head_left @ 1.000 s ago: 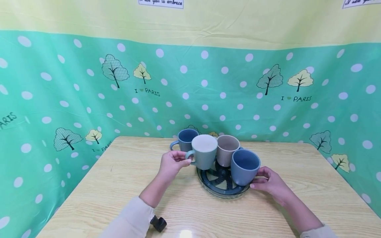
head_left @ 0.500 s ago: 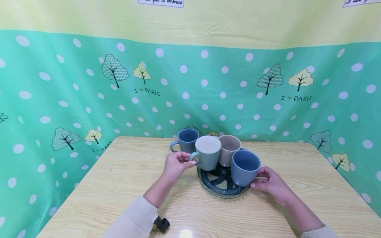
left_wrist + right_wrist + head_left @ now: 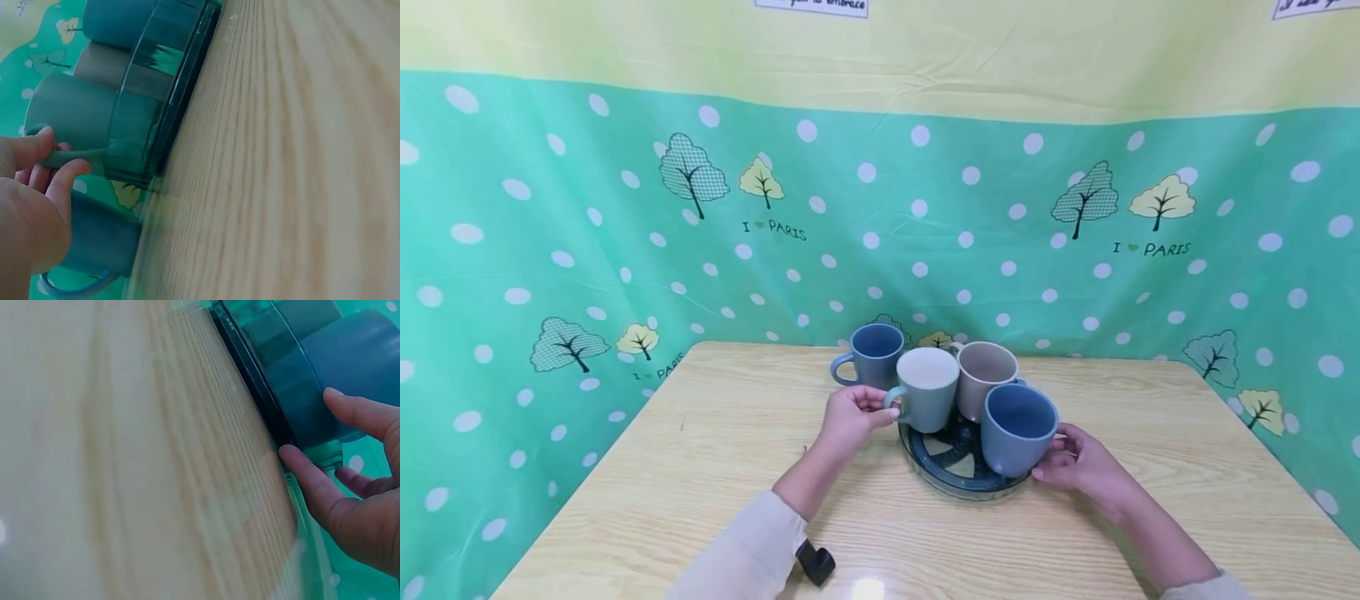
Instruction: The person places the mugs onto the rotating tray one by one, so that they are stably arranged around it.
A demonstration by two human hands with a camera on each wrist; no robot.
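Observation:
My left hand point(image 3: 853, 421) pinches the handle of a pale green mug point(image 3: 927, 396) whose top looks whitish. The mug sits inside the clear rim of a round turntable tray point(image 3: 958, 492) with a dark spoked base. At the tray's right edge is my right hand point(image 3: 1086, 467), fingers extended; in the right wrist view its fingertips point(image 3: 334, 394) touch the clear wall and another reaches the base. Close by those fingers a blue mug point(image 3: 1018, 433) stands in the tray. A pinkish-grey mug point(image 3: 987, 379) stands at the tray's back.
Outside the tray, behind my left hand, another blue mug point(image 3: 877, 357) stands on the wooden table point(image 3: 760, 417). A green dotted curtain point(image 3: 917, 208) hangs along the table's back edge. A black strap piece point(image 3: 816, 562) shows at my left cuff.
The pale green mug and my left hand have shifted right. The pinkish-grey mug has moved right, its handle now showing, and the front blue mug slightly nearer. My right hand has barely moved.

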